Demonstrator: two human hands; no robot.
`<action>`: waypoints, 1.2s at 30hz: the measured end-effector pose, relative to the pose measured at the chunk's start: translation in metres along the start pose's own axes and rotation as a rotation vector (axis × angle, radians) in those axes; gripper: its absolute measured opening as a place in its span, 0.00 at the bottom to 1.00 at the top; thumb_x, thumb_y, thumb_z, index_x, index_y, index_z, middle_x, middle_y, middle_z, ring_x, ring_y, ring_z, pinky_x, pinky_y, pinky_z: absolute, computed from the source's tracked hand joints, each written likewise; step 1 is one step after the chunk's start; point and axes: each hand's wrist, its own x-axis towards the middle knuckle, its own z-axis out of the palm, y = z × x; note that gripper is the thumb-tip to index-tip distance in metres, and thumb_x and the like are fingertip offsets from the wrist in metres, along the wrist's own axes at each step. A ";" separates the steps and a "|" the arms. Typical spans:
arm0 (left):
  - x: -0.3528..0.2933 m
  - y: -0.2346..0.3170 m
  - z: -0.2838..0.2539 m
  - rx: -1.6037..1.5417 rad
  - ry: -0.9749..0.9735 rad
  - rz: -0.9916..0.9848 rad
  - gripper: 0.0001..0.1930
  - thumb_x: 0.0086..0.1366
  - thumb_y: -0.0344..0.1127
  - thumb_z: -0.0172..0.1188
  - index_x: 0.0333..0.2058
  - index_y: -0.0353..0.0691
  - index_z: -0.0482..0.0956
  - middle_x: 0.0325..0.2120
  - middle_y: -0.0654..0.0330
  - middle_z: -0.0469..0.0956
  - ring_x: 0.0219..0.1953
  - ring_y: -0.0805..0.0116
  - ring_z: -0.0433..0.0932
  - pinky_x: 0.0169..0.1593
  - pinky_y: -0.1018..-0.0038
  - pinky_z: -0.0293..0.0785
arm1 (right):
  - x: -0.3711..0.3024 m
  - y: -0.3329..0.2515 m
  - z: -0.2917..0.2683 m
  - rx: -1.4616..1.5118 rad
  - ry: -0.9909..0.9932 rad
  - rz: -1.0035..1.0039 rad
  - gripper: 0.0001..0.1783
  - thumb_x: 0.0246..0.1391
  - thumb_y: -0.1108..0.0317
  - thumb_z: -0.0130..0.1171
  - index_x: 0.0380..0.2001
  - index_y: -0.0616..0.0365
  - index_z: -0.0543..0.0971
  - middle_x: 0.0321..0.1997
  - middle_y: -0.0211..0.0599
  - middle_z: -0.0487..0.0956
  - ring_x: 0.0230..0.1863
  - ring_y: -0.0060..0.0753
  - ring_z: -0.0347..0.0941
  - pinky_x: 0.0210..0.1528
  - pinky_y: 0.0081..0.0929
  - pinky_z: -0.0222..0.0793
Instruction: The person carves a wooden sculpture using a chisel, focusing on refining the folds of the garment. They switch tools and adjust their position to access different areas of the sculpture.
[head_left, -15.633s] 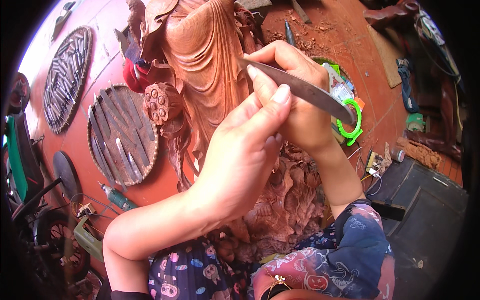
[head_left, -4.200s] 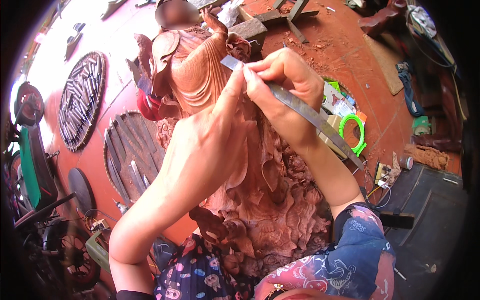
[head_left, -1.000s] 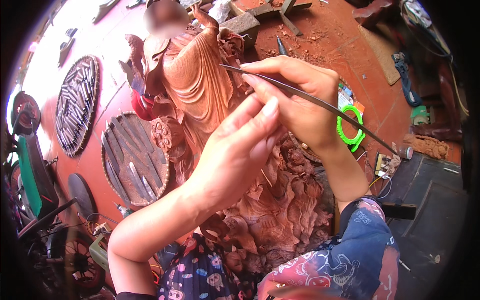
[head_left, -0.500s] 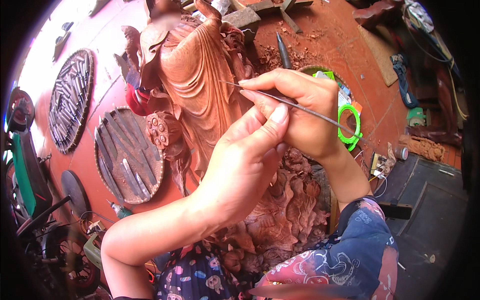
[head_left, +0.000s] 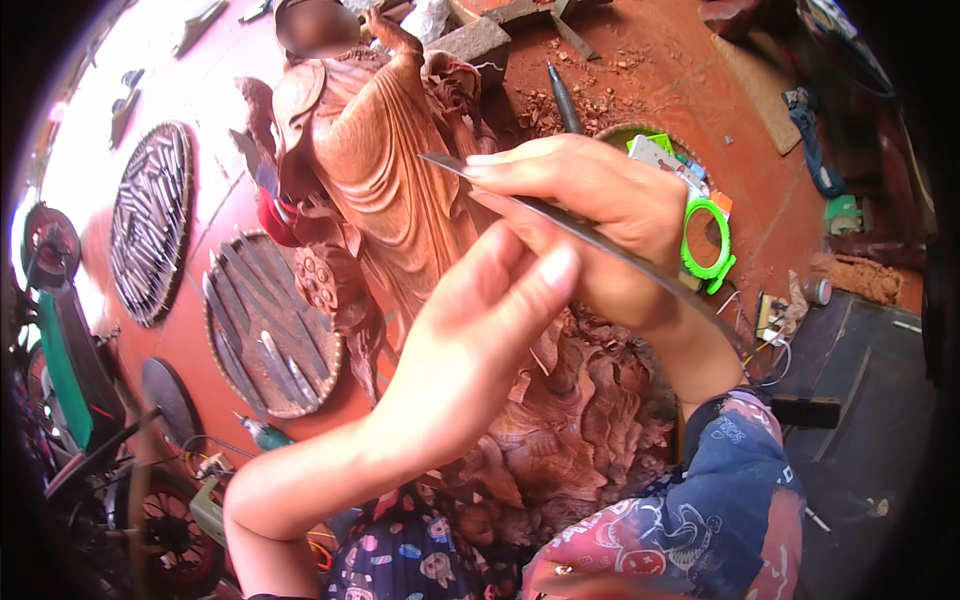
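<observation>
My right hand (head_left: 610, 215) pinches a long, thin, dark carving blade (head_left: 590, 232) that tapers to a point. Its flat side shows, and its tip lies in front of the draped robe of a carved reddish-brown wooden figure (head_left: 380, 160). Against the right hand's underside rests my left hand (head_left: 480, 310), its thumb stretched out and apart from the bent index finger. The left hand's other fingers are mostly hidden. Below my hands spread the carving's leafy, rippled lower parts (head_left: 570, 420). A carved lotus pod (head_left: 318, 278) stands out to the left.
A round woven tray (head_left: 338, 385) of flat blades lies at left, with another tray (head_left: 118, 240) full of chisels beyond it. A bright green ring (head_left: 728, 265) sits right of my hand. Wood chips (head_left: 540, 115) litter the red tiles. A motorbike (head_left: 75, 370) stands far left.
The blade has turned from edge-on to showing its flat side, and its tip has shifted slightly left. My left thumb has moved down a little. The whole view has shifted slightly.
</observation>
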 end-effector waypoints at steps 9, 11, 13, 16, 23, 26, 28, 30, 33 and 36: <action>-0.005 0.036 -0.032 1.988 0.095 0.519 0.26 0.55 0.43 0.68 0.47 0.34 0.70 0.61 0.35 0.63 0.65 0.40 0.62 0.69 0.52 0.51 | -0.015 0.017 -0.015 0.480 0.132 0.306 0.02 0.53 0.80 0.62 0.30 0.66 0.78 0.41 0.41 0.78 0.38 0.23 0.77 0.42 0.20 0.74; -0.015 0.037 -0.025 1.915 -0.142 0.479 0.30 0.55 0.43 0.69 0.52 0.33 0.70 0.54 0.37 0.71 0.60 0.43 0.69 0.65 0.53 0.59 | -0.017 0.015 -0.011 0.565 0.126 0.336 0.02 0.54 0.82 0.57 0.31 0.66 0.75 0.42 0.42 0.76 0.40 0.24 0.76 0.45 0.21 0.74; -0.032 0.031 -0.017 1.792 -0.199 0.591 0.31 0.55 0.42 0.70 0.54 0.31 0.72 0.41 0.46 0.80 0.50 0.49 0.79 0.52 0.61 0.75 | -0.021 0.013 -0.004 0.719 0.195 0.341 0.06 0.52 0.82 0.59 0.31 0.64 0.73 0.42 0.42 0.76 0.42 0.24 0.75 0.45 0.21 0.73; -0.063 0.019 -0.023 1.774 0.109 0.652 0.31 0.51 0.36 0.73 0.53 0.30 0.75 0.31 0.56 0.82 0.29 0.65 0.80 0.32 0.74 0.75 | -0.027 0.009 -0.010 0.676 0.056 0.284 0.08 0.48 0.80 0.63 0.26 0.59 0.73 0.36 0.41 0.77 0.37 0.25 0.75 0.40 0.21 0.73; -0.065 0.018 -0.007 2.021 -0.023 0.702 0.16 0.43 0.28 0.67 0.35 0.39 0.85 0.24 0.63 0.74 0.27 0.65 0.73 0.34 0.69 0.71 | -0.045 -0.012 0.001 0.820 -0.286 0.052 0.23 0.44 0.50 0.72 0.28 0.56 0.74 0.27 0.35 0.75 0.21 0.31 0.71 0.22 0.31 0.66; -0.076 0.026 -0.021 1.826 0.152 0.617 0.16 0.40 0.22 0.61 0.32 0.39 0.84 0.19 0.64 0.72 0.23 0.66 0.71 0.30 0.71 0.68 | -0.034 -0.010 -0.006 0.930 -0.470 0.336 0.23 0.42 0.55 0.75 0.35 0.58 0.79 0.31 0.36 0.79 0.29 0.32 0.79 0.29 0.26 0.73; -0.103 0.041 -0.047 1.680 0.523 0.629 0.05 0.47 0.22 0.60 0.26 0.36 0.78 0.20 0.61 0.71 0.26 0.66 0.70 0.33 0.73 0.66 | -0.032 -0.010 -0.003 0.733 -0.556 0.292 0.19 0.48 0.57 0.70 0.38 0.57 0.79 0.32 0.36 0.79 0.32 0.37 0.79 0.32 0.28 0.74; -0.119 0.054 -0.086 1.260 0.811 0.559 0.05 0.66 0.27 0.54 0.33 0.32 0.76 0.28 0.66 0.72 0.32 0.76 0.69 0.38 0.79 0.64 | -0.046 0.000 0.013 0.423 -0.540 0.115 0.16 0.51 0.58 0.67 0.37 0.57 0.79 0.32 0.35 0.79 0.32 0.39 0.79 0.33 0.31 0.73; -0.146 0.065 -0.166 1.117 1.081 0.490 0.08 0.69 0.31 0.56 0.37 0.30 0.77 0.30 0.66 0.75 0.33 0.79 0.71 0.40 0.81 0.67 | -0.051 -0.001 0.014 0.239 -0.609 0.017 0.12 0.50 0.62 0.65 0.33 0.57 0.78 0.29 0.36 0.79 0.31 0.41 0.78 0.33 0.34 0.72; -0.204 0.040 -0.271 1.120 1.221 0.262 0.07 0.65 0.31 0.60 0.36 0.32 0.80 0.27 0.65 0.80 0.32 0.79 0.75 0.37 0.79 0.71 | -0.042 -0.008 0.015 0.231 -0.652 0.080 0.10 0.47 0.65 0.67 0.29 0.58 0.79 0.27 0.36 0.79 0.30 0.41 0.77 0.32 0.33 0.71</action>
